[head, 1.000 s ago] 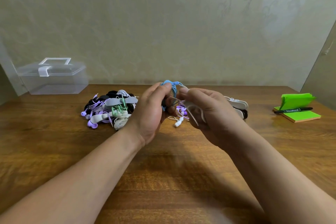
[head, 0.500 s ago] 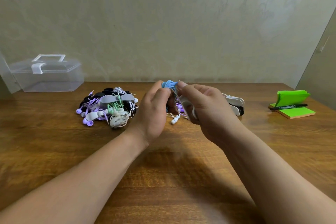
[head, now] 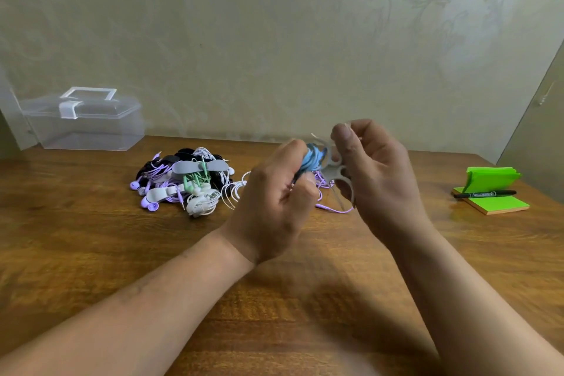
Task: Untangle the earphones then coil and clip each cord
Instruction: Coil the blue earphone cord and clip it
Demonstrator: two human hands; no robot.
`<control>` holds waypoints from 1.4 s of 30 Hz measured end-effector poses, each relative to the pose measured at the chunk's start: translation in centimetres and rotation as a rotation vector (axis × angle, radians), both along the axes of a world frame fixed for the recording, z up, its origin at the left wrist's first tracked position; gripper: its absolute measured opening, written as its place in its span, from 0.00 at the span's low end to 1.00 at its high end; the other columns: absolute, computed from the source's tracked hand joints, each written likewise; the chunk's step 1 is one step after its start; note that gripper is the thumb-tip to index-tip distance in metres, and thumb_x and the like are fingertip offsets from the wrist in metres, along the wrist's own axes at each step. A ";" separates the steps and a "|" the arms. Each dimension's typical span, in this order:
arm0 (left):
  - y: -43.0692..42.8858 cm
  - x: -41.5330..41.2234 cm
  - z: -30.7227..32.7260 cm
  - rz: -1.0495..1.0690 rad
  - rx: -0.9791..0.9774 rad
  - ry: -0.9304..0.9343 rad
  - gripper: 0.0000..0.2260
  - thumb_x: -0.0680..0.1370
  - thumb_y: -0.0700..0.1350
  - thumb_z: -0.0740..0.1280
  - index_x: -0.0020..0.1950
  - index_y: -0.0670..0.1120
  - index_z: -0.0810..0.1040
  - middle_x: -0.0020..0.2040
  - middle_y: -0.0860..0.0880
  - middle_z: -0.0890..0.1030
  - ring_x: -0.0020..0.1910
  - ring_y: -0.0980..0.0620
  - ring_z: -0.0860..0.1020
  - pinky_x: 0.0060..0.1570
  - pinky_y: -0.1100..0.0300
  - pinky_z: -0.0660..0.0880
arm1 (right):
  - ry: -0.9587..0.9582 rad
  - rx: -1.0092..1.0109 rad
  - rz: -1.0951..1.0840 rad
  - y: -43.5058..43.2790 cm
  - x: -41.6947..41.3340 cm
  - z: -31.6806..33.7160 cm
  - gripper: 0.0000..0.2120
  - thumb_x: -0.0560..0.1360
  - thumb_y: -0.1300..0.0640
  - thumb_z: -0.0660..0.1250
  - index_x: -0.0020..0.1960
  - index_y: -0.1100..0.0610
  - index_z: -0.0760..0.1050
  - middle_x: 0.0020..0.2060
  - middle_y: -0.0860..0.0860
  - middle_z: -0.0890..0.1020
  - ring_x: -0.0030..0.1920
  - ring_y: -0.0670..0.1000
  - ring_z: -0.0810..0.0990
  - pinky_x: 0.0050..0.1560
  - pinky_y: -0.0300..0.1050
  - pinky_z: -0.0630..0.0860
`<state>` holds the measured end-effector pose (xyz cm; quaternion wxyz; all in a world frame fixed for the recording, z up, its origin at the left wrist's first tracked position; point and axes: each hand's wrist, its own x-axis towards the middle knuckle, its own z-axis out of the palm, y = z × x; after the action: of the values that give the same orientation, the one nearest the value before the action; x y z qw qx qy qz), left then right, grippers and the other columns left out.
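Left hand (head: 273,201) is curled round the blue coil (head: 314,159), held just right of the earphone pile (head: 183,183); a pale clip (head: 337,167) is pinched by the right hand (head: 380,174); clipping is judged in hand, closure round the coil needed next.

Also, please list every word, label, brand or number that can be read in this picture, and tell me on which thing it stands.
On the black marker pen: white print along the barrel, too small and blurred to read.
On the green sticky notes: no writing seen.
On the clear plastic box: no label seen.
On the blue cord in the left hand and the white clip in the right hand: no print seen.
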<state>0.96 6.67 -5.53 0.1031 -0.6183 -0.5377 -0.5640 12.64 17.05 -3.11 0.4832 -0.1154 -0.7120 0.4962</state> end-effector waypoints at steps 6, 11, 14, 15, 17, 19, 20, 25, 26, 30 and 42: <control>-0.1 0.4 0.3 -0.014 0.074 0.077 0.06 0.78 0.41 0.58 0.43 0.40 0.67 0.41 0.50 0.66 0.39 0.50 0.66 0.41 0.58 0.64 | 0.096 0.039 -0.024 -1.4 -0.4 -0.1 0.19 0.82 0.42 0.64 0.45 0.57 0.77 0.32 0.47 0.77 0.33 0.48 0.73 0.32 0.43 0.70; -0.7 1.3 0.6 -0.114 0.112 0.022 0.09 0.77 0.42 0.57 0.42 0.37 0.67 0.39 0.48 0.66 0.37 0.48 0.65 0.40 0.57 0.63 | 0.112 0.000 0.096 -1.4 0.1 0.8 0.22 0.77 0.37 0.65 0.41 0.57 0.76 0.31 0.50 0.75 0.30 0.49 0.72 0.31 0.41 0.68; -0.9 2.2 0.6 -0.194 0.095 -0.074 0.15 0.77 0.44 0.56 0.45 0.31 0.70 0.37 0.42 0.68 0.36 0.44 0.66 0.36 0.50 0.64 | 0.119 -0.029 0.153 -1.5 0.3 1.1 0.20 0.77 0.39 0.66 0.42 0.57 0.76 0.32 0.54 0.76 0.31 0.52 0.74 0.31 0.44 0.71; -1.0 2.4 0.5 -0.215 0.080 -0.109 0.17 0.78 0.45 0.56 0.48 0.29 0.71 0.37 0.40 0.69 0.35 0.43 0.66 0.36 0.48 0.65 | 0.135 -0.035 0.149 -1.6 0.3 1.2 0.19 0.77 0.40 0.67 0.43 0.57 0.76 0.32 0.53 0.76 0.31 0.52 0.74 0.31 0.44 0.71; -1.1 2.8 0.3 -0.224 0.053 -0.148 0.14 0.78 0.46 0.59 0.47 0.33 0.72 0.35 0.46 0.68 0.33 0.48 0.66 0.35 0.55 0.65 | 0.180 -0.072 0.103 -1.9 0.2 1.1 0.18 0.77 0.41 0.67 0.44 0.56 0.77 0.32 0.50 0.76 0.32 0.50 0.74 0.32 0.43 0.70; -1.1 2.9 0.3 -0.167 0.033 -0.124 0.10 0.78 0.48 0.65 0.44 0.43 0.70 0.35 0.55 0.65 0.33 0.55 0.65 0.37 0.62 0.65 | 0.211 -0.130 0.049 -2.3 0.0 1.1 0.16 0.78 0.42 0.67 0.45 0.56 0.79 0.32 0.47 0.78 0.33 0.49 0.75 0.33 0.43 0.72; -1.1 2.9 0.3 -0.127 0.017 -0.087 0.12 0.77 0.50 0.69 0.43 0.46 0.68 0.36 0.56 0.65 0.34 0.56 0.65 0.38 0.65 0.66 | 0.214 -0.173 0.038 -2.4 -0.1 1.0 0.16 0.79 0.43 0.68 0.46 0.55 0.80 0.33 0.48 0.78 0.34 0.50 0.76 0.35 0.44 0.72; -0.6 1.6 0.6 -0.071 -0.123 0.004 0.21 0.71 0.59 0.77 0.46 0.49 0.69 0.39 0.56 0.71 0.38 0.57 0.71 0.40 0.68 0.69 | 0.117 -0.484 0.180 -1.8 0.1 1.2 0.18 0.83 0.45 0.65 0.52 0.60 0.80 0.33 0.54 0.81 0.30 0.50 0.79 0.31 0.42 0.77; -0.5 1.4 0.6 -0.086 -0.152 -0.013 0.21 0.71 0.58 0.77 0.47 0.46 0.70 0.38 0.55 0.72 0.38 0.55 0.72 0.40 0.65 0.71 | 0.085 -0.522 0.237 -1.6 0.0 1.2 0.17 0.84 0.46 0.64 0.53 0.61 0.80 0.33 0.54 0.81 0.31 0.51 0.80 0.33 0.44 0.77; -0.3 0.5 0.8 -0.202 -0.278 -0.240 0.23 0.75 0.56 0.76 0.52 0.39 0.74 0.40 0.42 0.76 0.40 0.40 0.78 0.43 0.44 0.80 | -0.070 -0.503 0.207 0.1 -0.2 0.6 0.10 0.85 0.56 0.64 0.55 0.62 0.80 0.37 0.54 0.83 0.35 0.50 0.82 0.37 0.43 0.78; -0.6 -2.9 1.3 -0.743 -0.491 -0.971 0.15 0.80 0.55 0.67 0.55 0.43 0.81 0.38 0.50 0.69 0.35 0.54 0.71 0.33 0.60 0.74 | -0.333 0.200 0.354 0.8 1.8 1.1 0.14 0.80 0.53 0.70 0.60 0.62 0.74 0.52 0.57 0.86 0.54 0.54 0.86 0.58 0.56 0.81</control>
<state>-1.95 6.11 -4.28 -0.4967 -0.4437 -0.3870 -0.6377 14.42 17.85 -2.00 0.2739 -0.0208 -0.8365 0.4742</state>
